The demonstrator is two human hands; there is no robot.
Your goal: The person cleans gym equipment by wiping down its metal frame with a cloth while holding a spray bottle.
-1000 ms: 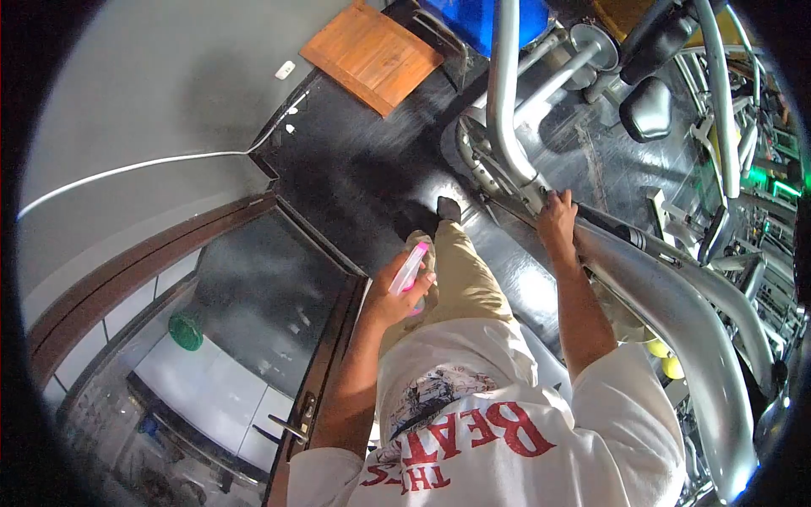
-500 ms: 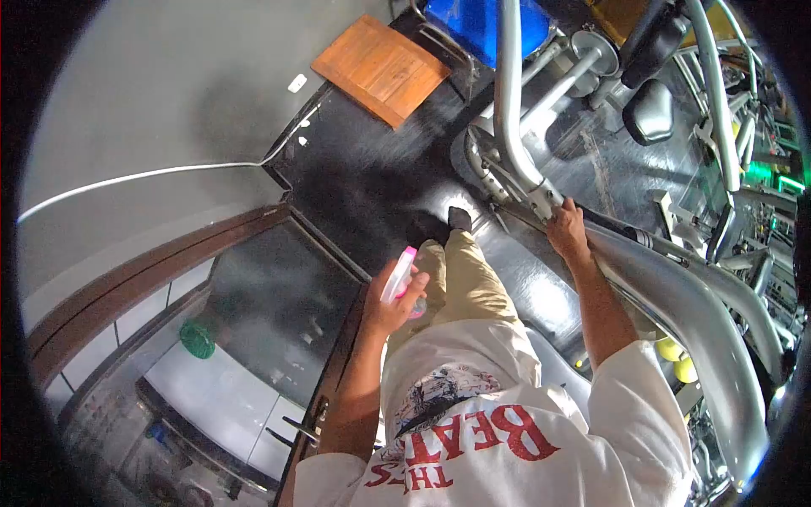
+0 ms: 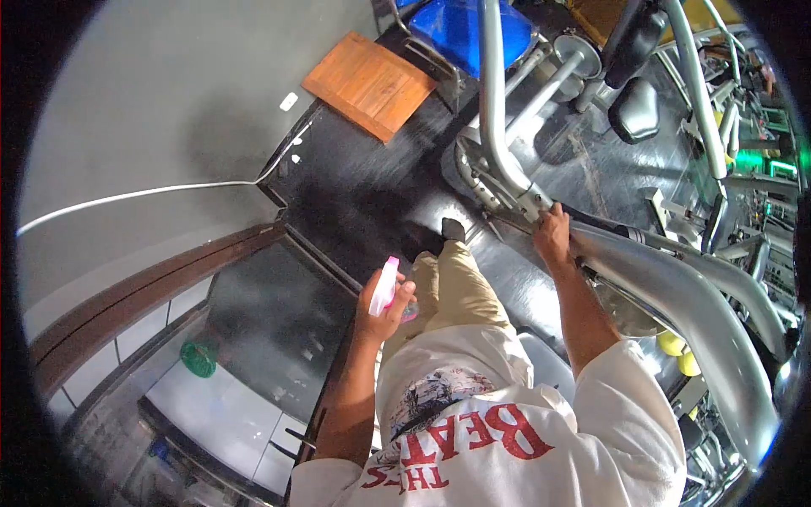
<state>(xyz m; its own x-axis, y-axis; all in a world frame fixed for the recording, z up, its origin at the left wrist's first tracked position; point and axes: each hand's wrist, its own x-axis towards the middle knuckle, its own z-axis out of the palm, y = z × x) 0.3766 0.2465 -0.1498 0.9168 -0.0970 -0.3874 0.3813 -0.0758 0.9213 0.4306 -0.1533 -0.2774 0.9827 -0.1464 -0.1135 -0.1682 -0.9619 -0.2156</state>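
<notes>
My left hand (image 3: 385, 311) is wrapped round a spray bottle (image 3: 384, 287) with a white and pink trigger head. Most of the bottle's body is hidden behind the palm and fingers. My right hand (image 3: 553, 237) is closed at the silver metal frame (image 3: 667, 275) of an exercise machine, close to a bolted joint. Its fingers curl over the tube, and their undersides are out of sight.
A wooden board (image 3: 369, 84) lies near the grey wall, beside a blue chair (image 3: 473, 34). Black machine pads (image 3: 634, 111) stand at upper right. On the left are a brown door frame (image 3: 152, 291) and a green round object (image 3: 198, 359) on pale tiles.
The view has shifted slightly, so the surroundings sit a little lower and further left. My left hand still holds the spray bottle, and my right hand stays at the frame.
</notes>
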